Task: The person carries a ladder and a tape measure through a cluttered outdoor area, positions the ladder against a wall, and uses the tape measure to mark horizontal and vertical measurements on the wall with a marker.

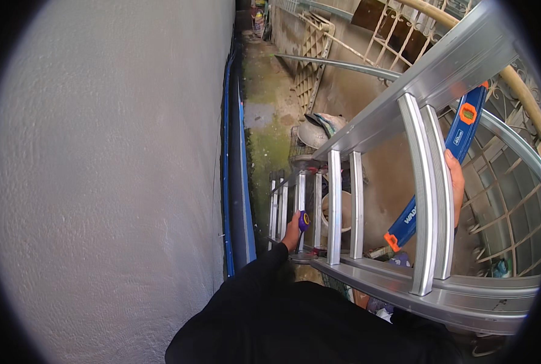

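Observation:
My left hand [292, 235], at the end of a black sleeve, is closed around a small purple and yellow tape measure [304, 221], whose blade is not visible. It is beside the lower rungs of an aluminium ladder [425, 194]. On the right, my right hand [456, 182] grips a blue spirit level [462, 134] with orange end caps and an orange-framed vial. The level slants behind a pair of ladder rungs, which hide its middle and some of my fingers.
A rough grey wall [112, 182] rises on the left, with a blue strip [228, 170] along its foot. Below runs a mossy, wet passage [264, 130]. A metal basin [312, 132], a white bucket [337, 212], a lattice panel [312, 64] and cream metal grilles [398, 36] stand around the ladder.

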Tool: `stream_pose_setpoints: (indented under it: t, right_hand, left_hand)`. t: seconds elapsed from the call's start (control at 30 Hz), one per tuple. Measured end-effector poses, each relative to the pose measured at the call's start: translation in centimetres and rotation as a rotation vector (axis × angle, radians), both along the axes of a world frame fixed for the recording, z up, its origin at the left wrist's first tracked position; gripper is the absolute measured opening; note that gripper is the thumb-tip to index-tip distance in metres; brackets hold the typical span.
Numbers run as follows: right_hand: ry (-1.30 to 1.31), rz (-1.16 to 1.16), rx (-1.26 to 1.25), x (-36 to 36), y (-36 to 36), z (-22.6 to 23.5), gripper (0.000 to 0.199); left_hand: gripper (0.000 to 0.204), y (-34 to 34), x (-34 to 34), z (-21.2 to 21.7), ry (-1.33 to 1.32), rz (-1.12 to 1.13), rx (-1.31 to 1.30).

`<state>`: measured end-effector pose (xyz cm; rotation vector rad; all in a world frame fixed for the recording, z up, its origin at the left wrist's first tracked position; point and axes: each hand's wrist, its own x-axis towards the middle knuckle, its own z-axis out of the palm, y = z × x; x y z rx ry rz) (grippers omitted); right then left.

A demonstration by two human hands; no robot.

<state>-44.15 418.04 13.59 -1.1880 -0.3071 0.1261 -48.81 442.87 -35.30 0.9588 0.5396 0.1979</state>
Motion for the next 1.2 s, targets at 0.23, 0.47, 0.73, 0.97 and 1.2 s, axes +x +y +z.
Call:
stream_pose_setpoints:
  t: [0.23,0.47,0.73,0.97,1.2]
  right_hand:
    - [-0.039,-0.029,0.051,1.1,0.7,-0.2,0.040]
    - [-0.102,-0.115,0.124,3.7,0.3,-2.2,0.041]
    - [-0.185,0.102,0.201,6.5,-0.6,-3.1,0.049]
    - [-0.103,-0.030,0.147,6.8,-0.4,-2.7,0.041]
    - [-0.140,0.274,0.154,7.0,-0.5,-2.5,0.035]
  left_hand:
    - [0.065,0.9,-0.2,-0.2,-0.159,-0.080,0.472]
    - [0.049,3.4,0.3,1.7,-0.107,-0.331,0.911]
    - [0.048,1.8,-0.4,0.9,-0.242,-0.187,0.787]
    - [0.058,-0.3,-0.3,3.8,-0.055,-0.067,0.123]
    - [0.063,1.0,1.6,2.9,-0.010,0.014,0.077]
